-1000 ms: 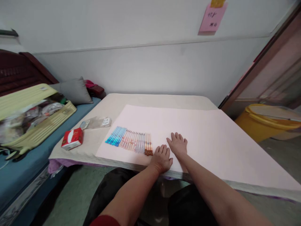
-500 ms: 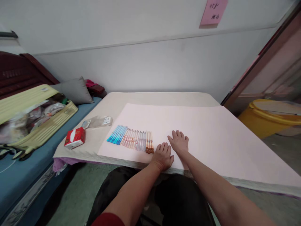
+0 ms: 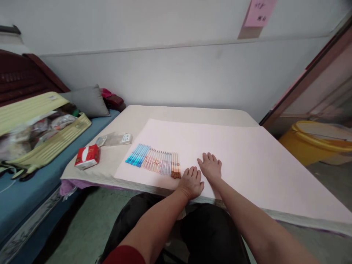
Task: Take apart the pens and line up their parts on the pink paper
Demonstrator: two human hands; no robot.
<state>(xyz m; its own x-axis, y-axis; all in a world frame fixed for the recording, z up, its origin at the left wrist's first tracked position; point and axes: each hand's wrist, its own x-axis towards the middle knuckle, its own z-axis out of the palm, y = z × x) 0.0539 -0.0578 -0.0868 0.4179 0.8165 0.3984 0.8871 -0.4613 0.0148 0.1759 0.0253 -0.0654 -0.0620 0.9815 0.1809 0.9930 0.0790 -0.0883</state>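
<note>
Both my hands lie flat, palms down, on a large pale pink sheet (image 3: 233, 146) that covers most of the table (image 3: 132, 117). My left hand (image 3: 191, 181) rests near the front edge with fingers stretched out, just right of a row of several pens (image 3: 154, 160). The pens lie side by side: blue ones at the left, pinkish and clear ones in the middle, orange-brown ones at the right. My right hand (image 3: 210, 167) is a little farther in, its fingers spread, touching only the sheet. Neither hand holds anything.
A red tissue pack (image 3: 87, 156) and a clear plastic packet (image 3: 115, 139) lie on the table's left part. A bed with an open yellow case (image 3: 46, 143) and a grey pillow (image 3: 85, 101) stands at the left. A yellow tub (image 3: 316, 141) sits at the right. A pink note (image 3: 258, 13) hangs on the wall.
The view has shifted slightly. Both hands stay flat in the same place on the sheet, and the pens have not moved.
</note>
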